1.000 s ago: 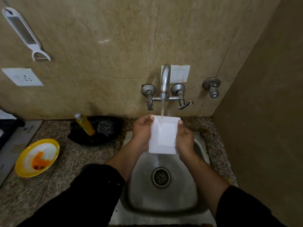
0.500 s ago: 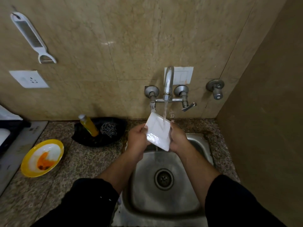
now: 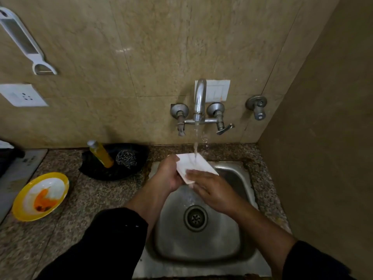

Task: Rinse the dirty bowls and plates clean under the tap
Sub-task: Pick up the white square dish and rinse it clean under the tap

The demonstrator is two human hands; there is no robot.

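A white square plate (image 3: 194,164) is held over the steel sink (image 3: 238,180), under the running stream from the tap (image 3: 200,98). My left hand (image 3: 168,175) grips its left edge, fingers curled under it. Flat on the plate's near face lies my right hand (image 3: 210,189), its straight fingers pressing on the surface. Water hits the plate's upper part. On the counter at the left sits a yellow-rimmed plate (image 3: 40,196) smeared with orange sauce.
A black dish (image 3: 113,170) behind the sink's left corner holds a yellow soap bottle (image 3: 101,153) and a steel scourer (image 3: 126,157). The drain (image 3: 195,218) sits mid-basin. A side wall (image 3: 323,138) closes in the right. A grey mat (image 3: 18,172) lies at far left.
The plate has tipped from upright and tilted to nearly flat under the stream. My right hand left its right edge and now lies flat across its near face.
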